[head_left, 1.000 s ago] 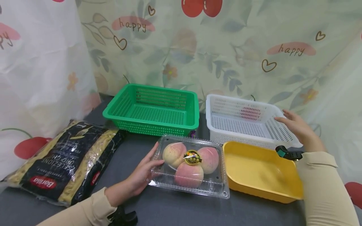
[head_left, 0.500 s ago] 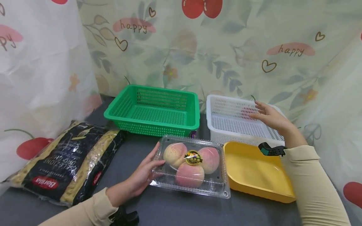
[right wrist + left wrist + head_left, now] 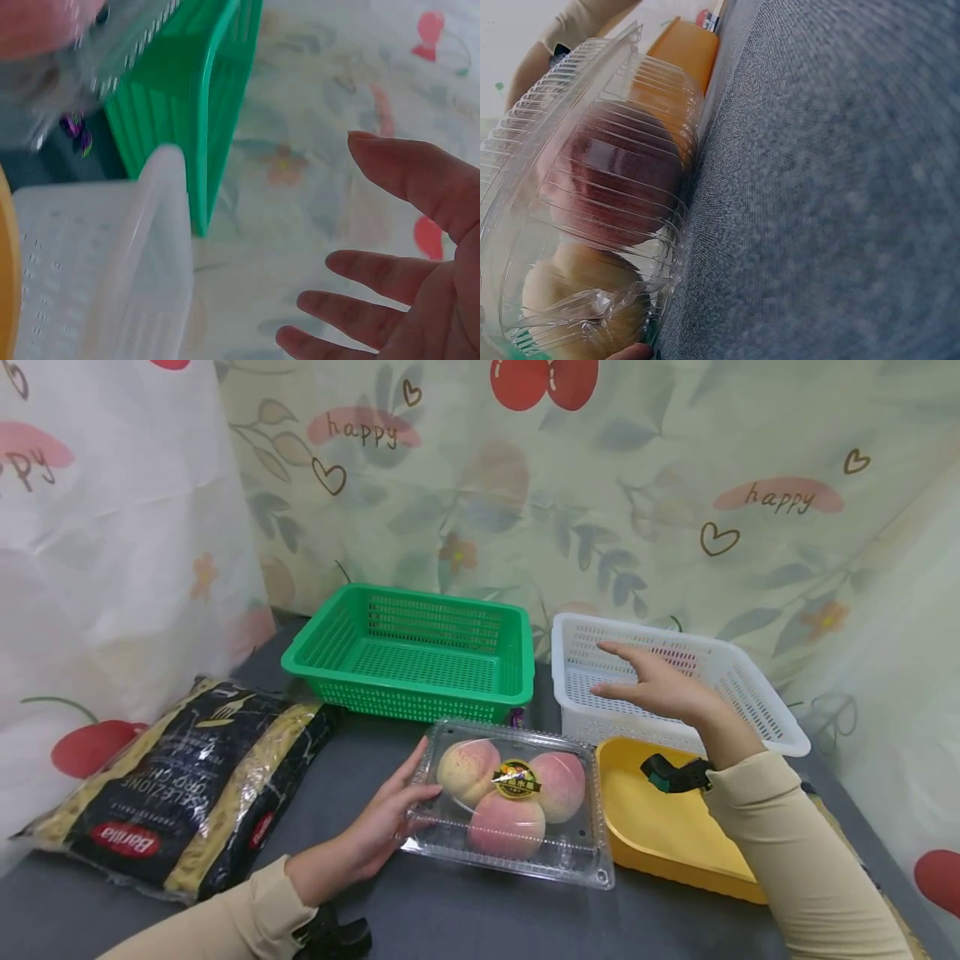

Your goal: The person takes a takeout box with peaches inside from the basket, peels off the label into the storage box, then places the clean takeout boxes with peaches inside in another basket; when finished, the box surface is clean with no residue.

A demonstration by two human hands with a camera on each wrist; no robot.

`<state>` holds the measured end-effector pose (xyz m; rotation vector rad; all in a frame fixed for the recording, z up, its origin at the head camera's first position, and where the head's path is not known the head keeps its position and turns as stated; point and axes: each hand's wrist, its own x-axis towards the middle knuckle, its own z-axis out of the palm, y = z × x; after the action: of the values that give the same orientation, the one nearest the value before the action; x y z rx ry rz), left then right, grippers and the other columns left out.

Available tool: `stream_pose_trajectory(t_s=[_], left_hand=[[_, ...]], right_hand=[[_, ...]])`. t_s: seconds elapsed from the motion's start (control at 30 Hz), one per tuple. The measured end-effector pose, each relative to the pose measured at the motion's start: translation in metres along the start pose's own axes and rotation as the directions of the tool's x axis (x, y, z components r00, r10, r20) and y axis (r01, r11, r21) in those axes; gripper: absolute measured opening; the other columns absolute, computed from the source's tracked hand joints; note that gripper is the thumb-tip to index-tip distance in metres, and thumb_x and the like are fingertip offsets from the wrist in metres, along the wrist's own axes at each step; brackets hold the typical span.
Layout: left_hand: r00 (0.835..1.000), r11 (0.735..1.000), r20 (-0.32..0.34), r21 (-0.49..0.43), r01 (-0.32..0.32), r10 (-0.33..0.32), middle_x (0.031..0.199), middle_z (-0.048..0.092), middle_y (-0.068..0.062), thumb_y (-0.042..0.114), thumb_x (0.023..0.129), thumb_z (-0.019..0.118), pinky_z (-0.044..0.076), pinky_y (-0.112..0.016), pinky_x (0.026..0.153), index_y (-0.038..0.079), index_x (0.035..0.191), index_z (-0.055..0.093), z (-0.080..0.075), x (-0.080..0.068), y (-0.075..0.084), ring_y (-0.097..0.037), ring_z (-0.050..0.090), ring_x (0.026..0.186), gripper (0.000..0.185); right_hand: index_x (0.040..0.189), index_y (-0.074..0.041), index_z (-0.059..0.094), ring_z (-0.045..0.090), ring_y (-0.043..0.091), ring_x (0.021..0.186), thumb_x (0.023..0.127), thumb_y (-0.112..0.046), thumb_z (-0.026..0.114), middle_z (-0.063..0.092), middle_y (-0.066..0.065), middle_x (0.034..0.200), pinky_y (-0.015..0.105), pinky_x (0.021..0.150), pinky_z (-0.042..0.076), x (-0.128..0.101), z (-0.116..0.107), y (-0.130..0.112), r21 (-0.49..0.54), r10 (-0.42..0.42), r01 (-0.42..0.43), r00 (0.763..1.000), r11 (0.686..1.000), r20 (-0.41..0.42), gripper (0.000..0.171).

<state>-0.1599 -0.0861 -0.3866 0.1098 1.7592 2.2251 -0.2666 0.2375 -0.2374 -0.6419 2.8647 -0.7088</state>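
A clear plastic clamshell box (image 3: 517, 802) with three peaches lies on the grey table, seen close up as the clamshell box (image 3: 592, 210) in the left wrist view. My left hand (image 3: 382, 818) rests against its left side with the fingers fairly straight. My right hand (image 3: 660, 689) hovers above the white basket (image 3: 757, 710), fingers spread and holding nothing; the same right hand (image 3: 405, 285) shows open in the right wrist view, with the white basket (image 3: 112, 270) below it.
A green basket (image 3: 412, 652) stands at the back centre beside the white one. A yellow tray (image 3: 660, 827) lies right of the clamshell. A large bag of pasta (image 3: 180, 785) lies at the left. Patterned curtains close in the back and sides.
My right hand has moved left from the white basket's right rim to above its left half. The left hand and the clamshell have stayed put.
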Motion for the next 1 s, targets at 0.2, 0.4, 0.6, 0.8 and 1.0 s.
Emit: stream_pose_trajectory(t_s=[0.2,0.4,0.6,0.8,1.0], left_hand=[[0.999,0.999,0.027,0.021,-0.023,0.023,0.158,-0.002,-0.009,0.024,0.091,0.053,0.026,-0.055,0.110,0.035,0.150,0.007,-0.003,0.000,-0.002,-0.035,0.021,0.140,0.076],[0.997,0.998,0.063,0.042,-0.046,0.043,0.157,-0.003,-0.014,0.032,0.090,0.056,0.029,-0.054,0.109,0.035,0.150,0.003,-0.005,0.000,-0.003,-0.036,0.025,0.138,0.080],[1.000,1.000,0.010,-0.005,-0.005,0.005,0.158,0.004,-0.007,0.019,0.091,0.052,0.026,-0.054,0.110,0.036,0.150,0.009,-0.002,0.001,-0.001,-0.033,0.027,0.138,0.075],[1.000,1.000,-0.011,-0.007,0.001,-0.001,0.158,0.006,-0.007,0.016,0.091,0.050,0.028,-0.054,0.110,0.035,0.150,0.011,-0.001,0.001,0.000,-0.033,0.028,0.138,0.073],[1.000,1.000,-0.010,0.000,-0.003,0.003,0.158,0.006,-0.007,0.016,0.091,0.050,0.027,-0.055,0.110,0.034,0.150,0.010,-0.002,0.003,-0.003,-0.034,0.028,0.138,0.073]], right_hand=[[0.146,-0.006,0.030,0.025,0.040,0.137,0.089,-0.032,0.062,0.025,0.020,0.152,0.059,0.110,0.023,0.003,0.017,-0.027,-0.108,-0.113,0.116,0.993,0.987,0.030,0.071],[0.143,-0.007,0.037,0.030,0.039,0.136,0.087,-0.032,0.064,0.031,0.019,0.149,0.057,0.108,0.027,0.004,0.033,-0.044,-0.154,-0.177,0.185,0.982,0.971,0.066,0.067],[0.137,-0.003,0.045,0.038,0.038,0.131,0.085,-0.023,0.067,0.041,0.018,0.144,0.055,0.106,0.033,0.004,0.047,-0.054,-0.152,-0.262,0.279,0.958,0.948,0.120,0.060],[0.118,-0.002,0.062,0.061,0.025,0.103,0.084,-0.017,0.068,0.064,0.013,0.116,0.039,0.089,0.051,0.007,0.058,-0.061,-0.095,-0.325,0.349,0.924,0.932,0.203,0.037],[0.095,-0.005,0.067,0.058,0.008,0.075,0.083,-0.010,0.067,0.066,0.001,0.085,0.020,0.067,0.050,0.015,0.071,-0.065,-0.015,-0.325,0.351,0.881,0.936,0.344,0.013]])
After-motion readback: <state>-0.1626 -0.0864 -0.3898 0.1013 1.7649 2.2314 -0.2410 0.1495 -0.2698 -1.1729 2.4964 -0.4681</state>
